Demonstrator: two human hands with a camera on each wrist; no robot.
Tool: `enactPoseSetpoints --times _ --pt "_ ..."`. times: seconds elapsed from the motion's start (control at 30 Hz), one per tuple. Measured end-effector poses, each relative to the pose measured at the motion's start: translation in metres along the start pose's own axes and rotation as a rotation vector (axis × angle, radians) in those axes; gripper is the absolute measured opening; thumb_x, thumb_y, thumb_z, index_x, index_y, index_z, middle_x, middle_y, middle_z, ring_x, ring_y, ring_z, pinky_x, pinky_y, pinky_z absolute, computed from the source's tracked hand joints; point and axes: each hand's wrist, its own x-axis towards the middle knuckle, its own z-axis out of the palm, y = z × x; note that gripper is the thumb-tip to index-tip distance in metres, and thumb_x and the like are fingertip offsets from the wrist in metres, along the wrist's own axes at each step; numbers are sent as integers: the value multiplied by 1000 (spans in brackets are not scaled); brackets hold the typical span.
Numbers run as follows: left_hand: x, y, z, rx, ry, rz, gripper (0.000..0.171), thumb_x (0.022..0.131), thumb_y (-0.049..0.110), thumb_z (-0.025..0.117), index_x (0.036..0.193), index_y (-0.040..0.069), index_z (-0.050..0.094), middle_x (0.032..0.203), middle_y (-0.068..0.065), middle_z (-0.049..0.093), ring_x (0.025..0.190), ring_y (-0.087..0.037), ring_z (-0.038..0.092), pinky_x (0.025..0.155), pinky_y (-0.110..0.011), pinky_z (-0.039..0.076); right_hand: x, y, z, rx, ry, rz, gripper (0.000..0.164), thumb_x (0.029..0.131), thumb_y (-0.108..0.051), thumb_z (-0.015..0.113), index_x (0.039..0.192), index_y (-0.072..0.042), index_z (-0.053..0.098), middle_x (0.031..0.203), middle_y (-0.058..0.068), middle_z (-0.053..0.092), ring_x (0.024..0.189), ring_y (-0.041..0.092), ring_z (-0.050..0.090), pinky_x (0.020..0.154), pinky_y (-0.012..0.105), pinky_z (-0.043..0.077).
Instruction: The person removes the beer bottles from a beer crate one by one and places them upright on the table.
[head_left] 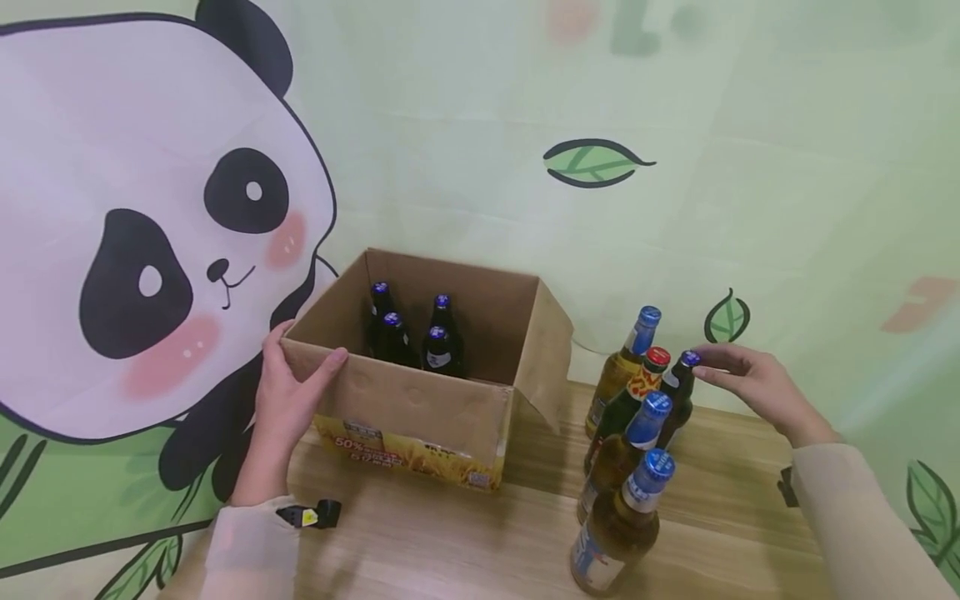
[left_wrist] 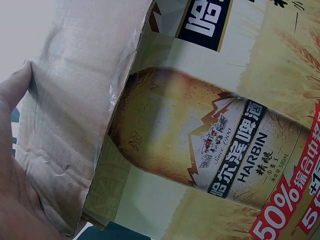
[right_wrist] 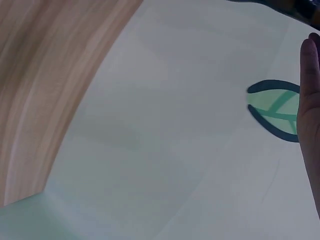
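Facing me, a pale green printed backdrop (head_left: 450, 100), faintly creased, spans the wall. A huge cartoon panda (head_left: 90, 167) with pink cheeks fills its left side, while dark-outlined green leaves (head_left: 592, 162) dot the rest. Before it stands a wood-grain table (head_left: 420, 542), under soft, even light.

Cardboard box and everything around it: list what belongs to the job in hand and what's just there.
In the job:
cardboard box, gripped by the left hand
dark bottle, pinched at the top by the right hand
four boxed bottles
four other standing bottles, probably

Just there:
wooden tabletop, as support
panda backdrop
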Motion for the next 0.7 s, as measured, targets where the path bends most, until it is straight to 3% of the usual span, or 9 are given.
enactPoseSetpoints --times 0.13,0.27,0.53,0.7 --pt "1 -1 0 -2 -5 8 99 85 58 73 159 32 12 158 -12 30 141 -40 32 108 -72 26 -1 -7 -2 1 10 -23 52 99 -42 63 139 -10 58 135 14 62 113 9 61 88 22 49" --pt "1 -2 0 -4 -5 12 99 85 58 73 158 33 13 158 -12 30 141 -40 33 108 -72 27 0 -11 -2 11 27 -20 50 98 -43 64 138 -12 59 135 12 63 107 -4 59 85 16 47" --pt "2 -2 0 2 -6 9 100 84 59 73 159 33 12 158 -12 30 141 -40 33 107 -72 28 0 -24 -7 11 53 -49 44 99 -41 64 134 -15 62 133 8 64 106 -5 61 85 15 48" --pt "2 -2 0 3 -7 8 100 84 60 73 159 32 12 159 -12 29 141 -40 33 107 -72 28 -2 -46 -12 9 66 -103 38 99 -37 64 132 -17 64 131 7 65 107 -2 62 84 14 49"
